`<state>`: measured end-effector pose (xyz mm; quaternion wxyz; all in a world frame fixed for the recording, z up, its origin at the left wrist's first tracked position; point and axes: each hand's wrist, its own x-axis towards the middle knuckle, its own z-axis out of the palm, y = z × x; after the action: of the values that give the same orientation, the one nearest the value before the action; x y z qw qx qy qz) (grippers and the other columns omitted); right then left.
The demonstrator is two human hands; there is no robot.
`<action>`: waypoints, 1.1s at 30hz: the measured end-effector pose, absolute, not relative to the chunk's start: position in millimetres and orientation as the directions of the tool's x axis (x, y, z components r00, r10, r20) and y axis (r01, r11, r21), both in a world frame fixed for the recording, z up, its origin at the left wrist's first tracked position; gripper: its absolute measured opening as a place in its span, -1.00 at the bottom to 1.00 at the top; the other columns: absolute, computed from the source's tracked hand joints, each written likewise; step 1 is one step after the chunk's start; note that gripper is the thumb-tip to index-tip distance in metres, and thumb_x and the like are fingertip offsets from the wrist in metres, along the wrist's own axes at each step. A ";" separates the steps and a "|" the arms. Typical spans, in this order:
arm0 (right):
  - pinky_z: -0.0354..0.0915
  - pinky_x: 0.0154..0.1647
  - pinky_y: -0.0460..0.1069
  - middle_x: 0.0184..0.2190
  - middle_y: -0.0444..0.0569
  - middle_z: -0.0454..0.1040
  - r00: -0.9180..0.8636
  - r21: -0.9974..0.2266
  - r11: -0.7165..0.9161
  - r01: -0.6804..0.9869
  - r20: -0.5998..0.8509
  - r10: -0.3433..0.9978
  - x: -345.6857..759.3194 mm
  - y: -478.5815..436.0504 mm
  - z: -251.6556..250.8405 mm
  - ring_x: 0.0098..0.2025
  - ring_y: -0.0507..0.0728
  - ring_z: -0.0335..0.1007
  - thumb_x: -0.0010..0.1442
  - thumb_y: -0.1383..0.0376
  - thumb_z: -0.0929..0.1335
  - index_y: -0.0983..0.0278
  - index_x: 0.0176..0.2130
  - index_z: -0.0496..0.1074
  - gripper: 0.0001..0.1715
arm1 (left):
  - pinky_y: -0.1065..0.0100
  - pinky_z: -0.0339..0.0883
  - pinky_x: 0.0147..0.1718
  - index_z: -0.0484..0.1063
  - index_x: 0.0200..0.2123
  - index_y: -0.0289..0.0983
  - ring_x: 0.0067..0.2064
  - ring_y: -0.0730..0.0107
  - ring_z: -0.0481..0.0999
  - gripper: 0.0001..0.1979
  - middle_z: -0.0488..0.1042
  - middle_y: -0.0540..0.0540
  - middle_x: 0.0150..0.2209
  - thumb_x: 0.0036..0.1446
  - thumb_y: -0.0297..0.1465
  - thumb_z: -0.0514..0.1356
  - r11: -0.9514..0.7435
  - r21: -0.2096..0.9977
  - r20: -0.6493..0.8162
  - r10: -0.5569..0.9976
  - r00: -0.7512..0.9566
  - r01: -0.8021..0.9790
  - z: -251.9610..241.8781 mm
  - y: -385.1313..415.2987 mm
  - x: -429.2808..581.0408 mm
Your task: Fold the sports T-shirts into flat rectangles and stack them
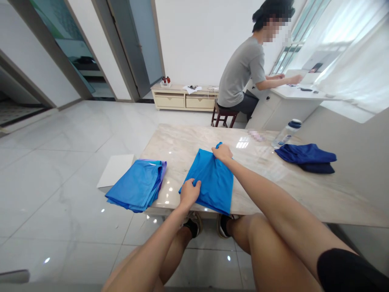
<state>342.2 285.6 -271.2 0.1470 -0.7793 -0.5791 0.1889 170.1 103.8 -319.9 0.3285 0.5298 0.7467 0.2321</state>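
A bright blue folded cloth (214, 182) lies on the marble-topped table in front of me; whether it is a garment I cannot tell. My right hand (223, 152) is closed on its far right edge, where the fabric bunches and a small bit pokes out beyond the fingers. At the left side of the cloth, my left hand (190, 192) grips the edge with curled fingers and the thumb on top. Further left sits a stack of folded blue cloths (133, 182) with some purple showing, overhanging the table edge. Dark blue cloth (306, 157) lies loosely at the right.
The table (173, 140) carries a clear water bottle (287, 133) at its back right. A white box (117, 170) is beside the stack. Beyond, a person (240, 73) sits on a stool (224, 115) at a white desk (291, 92). A low drawer cabinet (170, 100) lines the wall.
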 end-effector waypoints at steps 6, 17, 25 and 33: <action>0.50 0.11 0.14 -0.14 0.26 0.70 0.189 -0.451 -0.242 0.859 -0.160 0.969 306.1 295.8 -287.0 0.07 0.38 0.65 0.37 0.08 0.36 0.33 -0.06 0.65 -0.58 | 0.22 0.46 -0.03 0.69 -0.02 -0.24 0.03 0.01 0.70 -0.70 0.74 -0.23 -0.07 0.42 -0.21 0.24 0.346 0.670 -0.269 0.938 -0.219 0.657 -337.9 109.8 134.6; 0.44 -0.05 -0.02 -0.40 0.06 0.67 0.112 -0.639 -0.199 0.743 -0.175 0.978 294.9 301.4 -278.7 -0.30 0.15 0.62 0.52 0.09 0.23 0.30 -0.29 0.63 -0.46 | 0.18 0.42 -0.16 0.70 -0.21 -0.17 -0.03 -0.09 0.71 -0.61 0.73 -0.27 -0.13 0.44 -0.15 0.11 0.330 0.425 -0.299 0.930 -0.213 0.843 -314.9 115.7 108.2; 0.40 -0.11 -0.05 -0.43 0.05 0.66 -0.203 -0.343 0.116 0.932 -0.227 0.953 356.4 237.3 -271.7 -0.22 0.18 0.65 0.46 0.21 0.34 0.28 -0.30 0.63 -0.63 | 0.13 0.46 0.01 0.58 0.08 -0.32 0.15 -0.16 0.65 -0.60 0.66 -0.42 0.10 0.46 -0.15 0.15 0.207 0.210 -0.203 0.965 -0.164 0.956 -308.4 118.1 100.4; 0.42 -0.32 -0.11 -0.29 -0.09 0.69 -0.581 -0.567 0.169 0.806 -0.707 0.403 387.8 140.1 -299.0 -0.36 0.07 0.61 0.19 0.13 0.57 0.25 -0.06 0.66 -0.64 | 0.21 0.45 0.02 0.64 -0.06 -0.29 0.16 -0.12 0.67 -0.71 0.70 -0.42 0.03 0.29 -0.20 0.37 0.228 0.200 -0.352 0.924 -0.147 0.953 -319.5 136.9 105.2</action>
<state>387.8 140.1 -299.0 -0.2030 -0.4100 -0.7372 0.4972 105.2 136.9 -319.5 0.2040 0.6205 0.7564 -0.0349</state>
